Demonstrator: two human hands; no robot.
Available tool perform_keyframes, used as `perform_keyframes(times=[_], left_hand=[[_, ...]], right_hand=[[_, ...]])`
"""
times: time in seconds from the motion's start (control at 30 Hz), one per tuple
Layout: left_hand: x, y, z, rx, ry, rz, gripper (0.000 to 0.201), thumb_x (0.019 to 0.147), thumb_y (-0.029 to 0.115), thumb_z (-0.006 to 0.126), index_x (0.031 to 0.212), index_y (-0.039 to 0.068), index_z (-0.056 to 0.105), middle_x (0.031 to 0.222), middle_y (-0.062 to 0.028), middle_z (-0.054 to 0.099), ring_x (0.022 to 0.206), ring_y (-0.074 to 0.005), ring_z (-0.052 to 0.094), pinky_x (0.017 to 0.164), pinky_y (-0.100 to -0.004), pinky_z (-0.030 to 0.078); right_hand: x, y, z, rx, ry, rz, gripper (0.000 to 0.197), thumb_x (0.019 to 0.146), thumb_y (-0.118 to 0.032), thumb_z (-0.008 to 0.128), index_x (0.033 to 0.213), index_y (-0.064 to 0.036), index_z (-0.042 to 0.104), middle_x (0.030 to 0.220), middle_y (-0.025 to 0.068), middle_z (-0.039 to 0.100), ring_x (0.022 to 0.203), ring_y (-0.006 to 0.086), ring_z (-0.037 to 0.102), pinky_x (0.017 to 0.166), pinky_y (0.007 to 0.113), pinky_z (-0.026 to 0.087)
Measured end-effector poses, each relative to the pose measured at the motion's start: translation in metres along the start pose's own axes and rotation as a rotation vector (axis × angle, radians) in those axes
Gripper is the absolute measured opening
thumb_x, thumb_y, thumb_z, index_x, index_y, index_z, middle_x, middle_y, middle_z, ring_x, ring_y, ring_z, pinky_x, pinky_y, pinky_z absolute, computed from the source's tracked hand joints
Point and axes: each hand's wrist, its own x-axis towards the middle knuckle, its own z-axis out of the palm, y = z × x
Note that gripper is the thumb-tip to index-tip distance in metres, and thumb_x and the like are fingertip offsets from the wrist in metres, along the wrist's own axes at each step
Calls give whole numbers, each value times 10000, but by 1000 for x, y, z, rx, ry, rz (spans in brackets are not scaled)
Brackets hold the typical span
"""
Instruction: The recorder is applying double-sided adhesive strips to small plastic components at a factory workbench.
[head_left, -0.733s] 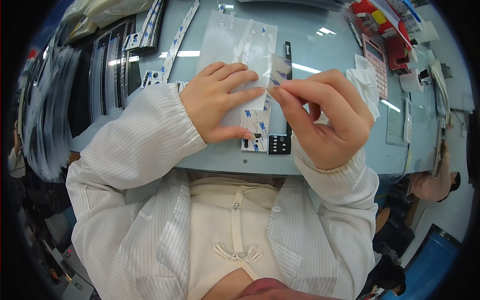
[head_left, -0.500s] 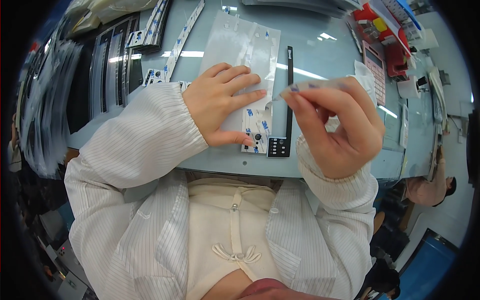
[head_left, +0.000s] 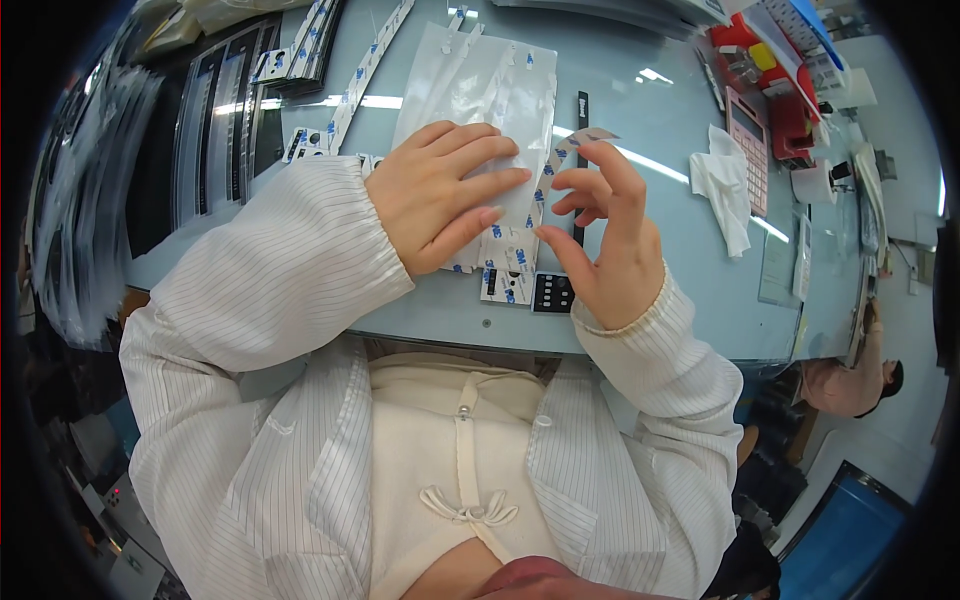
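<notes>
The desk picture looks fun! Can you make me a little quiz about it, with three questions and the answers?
1. True or false: the left hand lies palm down on the sheet.

2. Pick one. The right hand is:
A) a tight fist
B) open, not pinching
C) out of the picture

3. Fill in the gap: the white tissue lies to the ____ of the pink calculator in the picture.

Key:
1. True
2. B
3. left
</notes>
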Motion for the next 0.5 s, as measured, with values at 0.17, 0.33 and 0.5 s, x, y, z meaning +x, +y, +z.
perform_keyframes(times=[0.17, 0.33, 0.5], left_hand=[[2, 0, 3, -31, 60, -55, 471, 917, 127, 546, 1388, 123, 524, 1330, -161, 541, 1295, -347, 471, 1108, -451, 346], [1, -3, 7, -51, 110, -75, 452, 866, 64, 611, 1293, 212, 629, 1315, -135, 557, 1276, -334, 498, 1106, -441, 365], [3, -4, 10, -33, 105, -64, 395, 849, 71, 647, 1212, 221, 685, 1323, -123, 563, 1291, -322, 490, 1112, -440, 358]], right_hand=[[0, 0, 7, 35, 28, 15, 771, 793, 83, 741, 1402, -69, 292, 1136, 188, 651, 849, 243, 721, 705, 291, 571], [2, 5, 10, 41, 41, -9, 754, 796, 108, 719, 1394, -69, 296, 1153, 202, 645, 843, 244, 726, 708, 299, 592], [3, 7, 15, 9, 151, -97, 717, 809, 129, 692, 1386, -59, 310, 1112, 196, 654, 825, 234, 729, 710, 302, 614]])
